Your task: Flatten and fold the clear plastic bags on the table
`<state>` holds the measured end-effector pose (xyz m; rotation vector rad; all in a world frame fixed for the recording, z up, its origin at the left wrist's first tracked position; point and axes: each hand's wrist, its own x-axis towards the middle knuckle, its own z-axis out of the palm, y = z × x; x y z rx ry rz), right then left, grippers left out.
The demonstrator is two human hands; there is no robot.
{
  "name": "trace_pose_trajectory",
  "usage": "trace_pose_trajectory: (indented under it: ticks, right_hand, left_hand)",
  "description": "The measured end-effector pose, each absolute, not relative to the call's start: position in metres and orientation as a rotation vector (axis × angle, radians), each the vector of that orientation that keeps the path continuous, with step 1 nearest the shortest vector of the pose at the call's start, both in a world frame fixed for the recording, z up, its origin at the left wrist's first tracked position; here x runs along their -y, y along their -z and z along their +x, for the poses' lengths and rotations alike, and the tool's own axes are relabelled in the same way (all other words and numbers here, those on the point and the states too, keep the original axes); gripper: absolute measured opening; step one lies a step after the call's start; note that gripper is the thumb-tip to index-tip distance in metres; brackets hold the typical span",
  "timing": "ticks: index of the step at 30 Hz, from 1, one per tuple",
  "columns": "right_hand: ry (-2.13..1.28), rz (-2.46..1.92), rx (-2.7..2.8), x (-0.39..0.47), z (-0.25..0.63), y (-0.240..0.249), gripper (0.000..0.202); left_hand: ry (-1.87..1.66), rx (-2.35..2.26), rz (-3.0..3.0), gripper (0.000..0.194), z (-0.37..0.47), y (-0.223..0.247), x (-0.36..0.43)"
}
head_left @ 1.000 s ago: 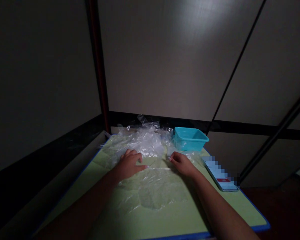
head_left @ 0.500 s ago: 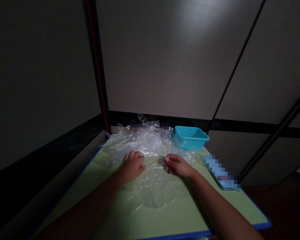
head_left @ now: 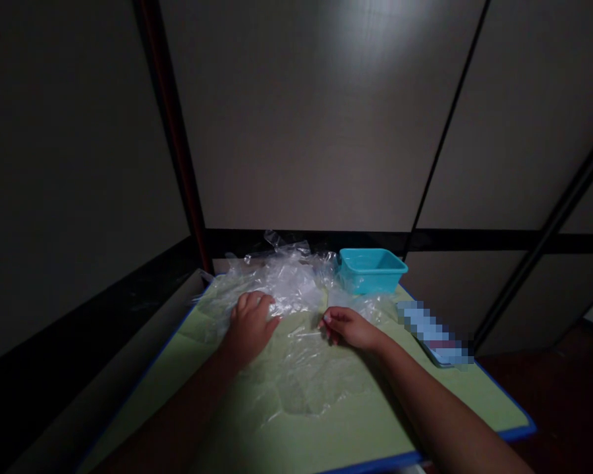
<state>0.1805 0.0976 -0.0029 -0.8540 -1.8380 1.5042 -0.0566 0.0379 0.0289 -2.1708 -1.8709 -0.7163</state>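
A clear plastic bag lies spread over the green tabletop, its thin whitish edge running toward my right hand. That hand is closed in a pinch at the edge, fingertips pressed together. My left hand is held palm down with its fingers stretched out, holding nothing that I can see. It is nearest to a heap of crumpled clear plastic bags just behind it. Whether its fingertips touch the heap I cannot tell.
At the back right stands a turquoise plastic basket, with more clear plastic by its base. A flat light-blue item, partly pixelated, lies near the right edge. The green table has a blue rim, and cabinet panels rise behind it.
My left hand has come away from the bag's edge and moved left, toward the heap. My right hand keeps its pinch. The whole view has shifted slightly.
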Motion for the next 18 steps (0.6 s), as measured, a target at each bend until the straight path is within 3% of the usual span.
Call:
trace_pose_trajectory:
  ticks: [3,6,10,18]
  right_hand:
    - [-1.512,-0.835,1.836,-0.098,0.179,0.004,0.049]
    - [-1.518,-0.809,1.839,-0.099,0.179,0.005,0.050]
    - [-1.521,-0.794,1.844,-0.101,0.180,0.008,0.050]
    - [-1.531,-0.822,1.857,-0.102,0.181,0.008,0.051]
  left_hand:
    - [0.726,1.563,-2.507,0.050,-0.039,-0.024,-0.026]
    - [0.352,1.439,-2.855,0.066,-0.029,-0.013,-0.016]
    - [0.081,1.529,-2.989,0.071,-0.030,-0.007,-0.015]
    - [0.016,1.920,-2.799,0.072,-0.029,-0.021,-0.011]
